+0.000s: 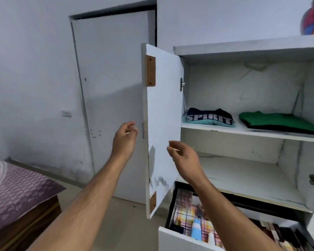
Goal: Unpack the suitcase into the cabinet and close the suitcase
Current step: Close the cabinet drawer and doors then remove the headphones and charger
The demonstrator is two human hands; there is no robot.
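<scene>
While both hands hang loose and hold nothing, the left hand (125,140) sits just beside the cabinet door (163,124) edge, the right hand (184,158) before its face. That door is stiff, light and hinged; take its free edge. No suitcase shows; folded shirts (209,117) lie on the shelf (243,132).

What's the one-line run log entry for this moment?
cabinet door: open | left hand: empty, near door edge | right hand: empty | upper shelf: folded shirts

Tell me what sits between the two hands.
In the head view, the open cabinet door stands between the left hand and right hand; neither touches it.
</scene>
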